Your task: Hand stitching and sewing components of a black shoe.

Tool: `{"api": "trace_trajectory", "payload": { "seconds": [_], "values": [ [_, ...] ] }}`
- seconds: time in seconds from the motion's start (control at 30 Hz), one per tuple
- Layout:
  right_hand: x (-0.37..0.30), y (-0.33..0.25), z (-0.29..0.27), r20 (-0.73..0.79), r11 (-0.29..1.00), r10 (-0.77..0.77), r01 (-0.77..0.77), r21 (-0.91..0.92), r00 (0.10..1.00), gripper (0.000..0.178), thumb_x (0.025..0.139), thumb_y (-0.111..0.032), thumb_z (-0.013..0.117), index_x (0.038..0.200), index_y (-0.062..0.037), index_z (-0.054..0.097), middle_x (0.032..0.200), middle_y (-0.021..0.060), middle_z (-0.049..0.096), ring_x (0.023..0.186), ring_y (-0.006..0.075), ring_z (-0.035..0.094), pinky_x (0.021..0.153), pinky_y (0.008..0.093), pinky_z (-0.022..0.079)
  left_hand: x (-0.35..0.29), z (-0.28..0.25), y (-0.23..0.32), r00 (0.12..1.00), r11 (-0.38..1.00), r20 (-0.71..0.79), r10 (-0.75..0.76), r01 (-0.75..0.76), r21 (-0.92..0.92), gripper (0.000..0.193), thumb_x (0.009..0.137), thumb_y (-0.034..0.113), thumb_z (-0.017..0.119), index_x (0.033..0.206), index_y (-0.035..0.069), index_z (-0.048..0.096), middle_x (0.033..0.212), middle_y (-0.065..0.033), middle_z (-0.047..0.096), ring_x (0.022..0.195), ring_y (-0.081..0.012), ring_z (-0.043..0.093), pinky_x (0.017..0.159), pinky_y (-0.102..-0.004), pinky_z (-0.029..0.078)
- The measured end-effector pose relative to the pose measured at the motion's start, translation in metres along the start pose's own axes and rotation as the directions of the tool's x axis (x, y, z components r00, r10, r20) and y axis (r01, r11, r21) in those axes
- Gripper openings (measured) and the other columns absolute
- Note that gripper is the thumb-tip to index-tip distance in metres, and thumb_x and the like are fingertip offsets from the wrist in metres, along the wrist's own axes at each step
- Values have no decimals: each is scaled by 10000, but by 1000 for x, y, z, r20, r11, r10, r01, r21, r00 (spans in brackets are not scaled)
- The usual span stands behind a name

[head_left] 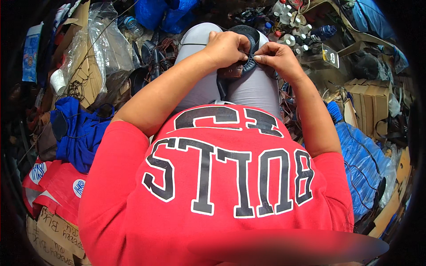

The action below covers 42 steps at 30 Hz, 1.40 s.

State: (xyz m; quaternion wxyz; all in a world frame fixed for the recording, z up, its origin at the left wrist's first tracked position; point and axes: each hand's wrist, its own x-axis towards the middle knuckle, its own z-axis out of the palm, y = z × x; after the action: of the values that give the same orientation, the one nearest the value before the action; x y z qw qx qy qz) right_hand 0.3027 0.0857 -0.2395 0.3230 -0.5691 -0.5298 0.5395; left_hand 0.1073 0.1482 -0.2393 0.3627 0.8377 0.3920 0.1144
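A dark shoe (251, 66) lies over my thighs, close to the knees, with a rounded black end pointing away from me. A brown leather-like piece (231, 71) shows at its near left side. My left hand (227, 48) is closed in a pinch at the shoe's upper edge. From the other side, my right hand (278, 59) pinches at almost the same spot, its thumb and forefinger close to the left fingertips. Any thread or small tool between the fingers is too fine to make out.
Several bottles with white caps (288, 40) stand beyond my right knee. Dark shoes (153, 57) and clear plastic over cardboard (106, 44) lie left. Blue cloth (80, 133) and a red bag (57, 186) sit nearer. A blue plastic bag (359, 164) and cardboard (368, 99) are at right.
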Motion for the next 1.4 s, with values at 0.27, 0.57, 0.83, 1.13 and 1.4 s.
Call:
{"api": "trace_trajectory", "payload": {
  "seconds": [0.27, 0.57, 0.83, 1.13, 1.4],
  "values": [
    [-11, 5, -23, -27, 992, 19, -15, 129, 999, 137, 754, -115, 723, 823, -44, 628, 830, -19, 580, 746, 64, 513, 684, 223, 413, -13, -18, -10, 903, 877, -148, 403, -335, 343, 113, 698, 167, 720, 768, 122, 642, 770, -28, 560, 748, -228, 552, 724, -364, 372],
    [-41, 9, -19, -40, 992, 106, -108, -61, 994, 169, 809, -149, 667, 910, -20, 625, 806, -16, 590, 745, 59, 529, 682, 211, 421, -13, -17, 7, 988, 986, 12, 154, -155, 54, 112, 813, 96, 560, 908, 53, 600, 773, -165, 628, 739, -330, 608, 659, -385, 463],
    [-40, -7, -70, -185, 982, -171, 152, -111, 968, 204, 835, -207, 619, 892, -12, 606, 781, -35, 535, 779, 62, 481, 715, 221, 382, -6, -15, 11, 961, 944, 101, 257, -272, 187, 100, 815, 103, 542, 885, 43, 581, 795, -183, 627, 785, -371, 597, 676, -428, 459],
    [-21, -39, -39, 107, 517, -358, 292, -804, 928, 156, 798, -203, 587, 860, -67, 634, 828, 112, 623, 834, 294, 602, 767, 398, 457, -3, -20, 7, 955, 910, 165, 244, -285, 301, 99, 826, 157, 520, 870, 88, 575, 766, -160, 630, 756, -363, 600, 678, -455, 455],
    [-8, -17, -26, 351, 257, -333, 442, -859, 875, 69, 806, -112, 526, 861, -129, 563, 762, 90, 626, 821, 282, 588, 778, 393, 394, -21, -47, -29, 897, 781, 218, 386, -443, 440, 44, 794, 129, 540, 825, 103, 557, 718, -96, 604, 763, -293, 593, 716, -395, 418]
  ]
}}
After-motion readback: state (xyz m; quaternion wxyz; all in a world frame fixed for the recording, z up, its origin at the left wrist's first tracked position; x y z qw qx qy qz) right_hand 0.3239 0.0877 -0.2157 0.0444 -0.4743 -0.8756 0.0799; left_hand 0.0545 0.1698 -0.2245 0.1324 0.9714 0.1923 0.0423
